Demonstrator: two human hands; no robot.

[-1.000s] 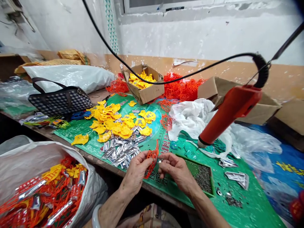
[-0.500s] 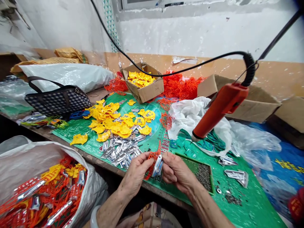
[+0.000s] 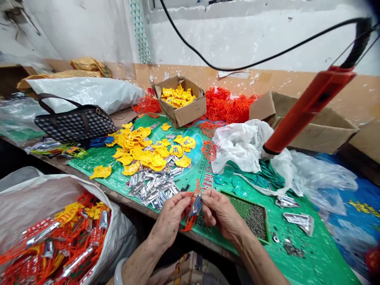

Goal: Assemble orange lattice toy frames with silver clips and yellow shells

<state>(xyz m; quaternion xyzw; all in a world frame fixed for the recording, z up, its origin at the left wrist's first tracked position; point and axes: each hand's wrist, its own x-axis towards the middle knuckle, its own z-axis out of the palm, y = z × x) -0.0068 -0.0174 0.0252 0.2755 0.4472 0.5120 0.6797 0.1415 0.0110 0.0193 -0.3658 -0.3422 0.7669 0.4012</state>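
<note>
My left hand (image 3: pixel 172 213) pinches an orange-red plastic lattice part (image 3: pixel 189 224) near the front edge of the table. Against that part lies a shiny silver piece (image 3: pixel 196 205), which my right hand (image 3: pixel 221 211) grips by its upper end with thumb and forefinger. The two pieces touch; whether they are joined I cannot tell. Just beyond my hands is a heap of silver pieces (image 3: pixel 152 192), with yellow plastic parts (image 3: pixel 142 152) piled behind it. Right of my right hand sits a green tray (image 3: pixel 268 227) with small dark screws (image 3: pixel 255 219).
An orange electric screwdriver (image 3: pixel 308 113) hangs from a black cable at the right. A white sack (image 3: pixel 113 241) of orange and yellow parts stands at the lower left. At the back are a cardboard box (image 3: pixel 190 111), orange lattice parts (image 3: pixel 228 105) and a checked bag (image 3: pixel 74 124).
The hanging screwdriver has swung to the right and up. The silver piece has tilted and sits closer against the orange part between my hands.
</note>
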